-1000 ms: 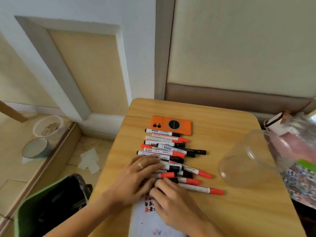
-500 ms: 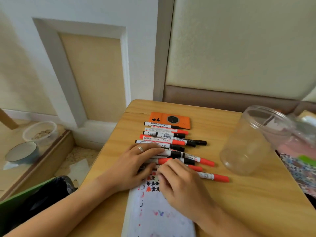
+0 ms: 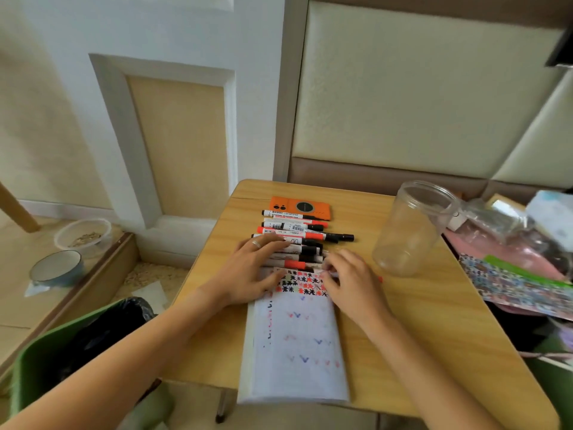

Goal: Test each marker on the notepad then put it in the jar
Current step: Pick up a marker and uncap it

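On the small wooden desk (image 3: pixel 418 305) in front of me, a row of white-barrelled markers with red and black caps (image 3: pixel 294 234) lies stacked side by side, running from an orange flat rectangular case (image 3: pixel 313 206) at the far edge down to the top of the notepad. My left hand (image 3: pixel 248 271), with a ring on one finger, rests flat on the near end of that row, fingers straight and spread over the barrels, so its grip is wide and holds nothing. My right hand (image 3: pixel 350 283) sits just beside it, at the top right corner of the white notepad (image 3: pixel 294 352); its fingers curl down onto something at the edge of the pad, and a bit of red shows past its far side, but I cannot tell whether that grip is closed on a marker or only touching one.

Black and red star-like test marks fill the top strip of the notepad, with fainter red and blue ticks below. A clear empty plastic jar (image 3: pixel 409 231) stands upright to the right of the markers, apart from both hands.

At the desk's right edge lies a heap of clear plastic bags and patterned sheets (image 3: pixel 511 268). Down on the floor to the left sit a green bin with a black liner (image 3: pixel 77 352), a blue-rimmed bowl (image 3: pixel 55 268) and a clear tub (image 3: pixel 83 237).
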`<state>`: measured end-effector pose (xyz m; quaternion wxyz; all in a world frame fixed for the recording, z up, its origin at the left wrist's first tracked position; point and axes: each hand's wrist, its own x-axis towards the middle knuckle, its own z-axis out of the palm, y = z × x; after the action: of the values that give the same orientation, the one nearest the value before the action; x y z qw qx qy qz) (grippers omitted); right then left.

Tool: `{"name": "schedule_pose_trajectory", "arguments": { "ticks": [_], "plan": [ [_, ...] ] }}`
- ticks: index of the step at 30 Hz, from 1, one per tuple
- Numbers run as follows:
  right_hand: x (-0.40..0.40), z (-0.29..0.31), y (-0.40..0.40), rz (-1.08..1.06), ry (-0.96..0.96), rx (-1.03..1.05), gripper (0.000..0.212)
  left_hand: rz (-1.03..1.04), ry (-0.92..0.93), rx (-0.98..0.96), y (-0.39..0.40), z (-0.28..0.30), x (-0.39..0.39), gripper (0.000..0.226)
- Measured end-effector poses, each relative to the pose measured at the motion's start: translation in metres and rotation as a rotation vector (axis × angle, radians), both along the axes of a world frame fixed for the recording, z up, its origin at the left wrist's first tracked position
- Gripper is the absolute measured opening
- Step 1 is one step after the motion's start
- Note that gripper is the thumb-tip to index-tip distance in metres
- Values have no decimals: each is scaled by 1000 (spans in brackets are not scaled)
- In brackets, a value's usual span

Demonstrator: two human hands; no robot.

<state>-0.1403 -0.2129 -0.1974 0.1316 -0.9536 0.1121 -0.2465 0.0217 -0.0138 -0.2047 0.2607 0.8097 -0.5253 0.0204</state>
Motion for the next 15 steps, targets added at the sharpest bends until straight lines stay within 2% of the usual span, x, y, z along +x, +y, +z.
{"name": "schedule_pose_trajectory", "arguments": {
  "ticks": [3,5,10,15],
  "plan": [
    [-11,-1,-4,-85,47,0,2,30,-30,60,7,-2,-9,64],
    [-15,-1,-4,-113,63,-6,7,57,-40,61,11,-5,-12,64],
    [-18,6,-10,-125,141,-90,13,85,-34,-29,17,-9,-20,58],
    [-15,10,-15,-70,192,-136,16,-100,-175,-140,16,-9,-22,37]
  ]
}}
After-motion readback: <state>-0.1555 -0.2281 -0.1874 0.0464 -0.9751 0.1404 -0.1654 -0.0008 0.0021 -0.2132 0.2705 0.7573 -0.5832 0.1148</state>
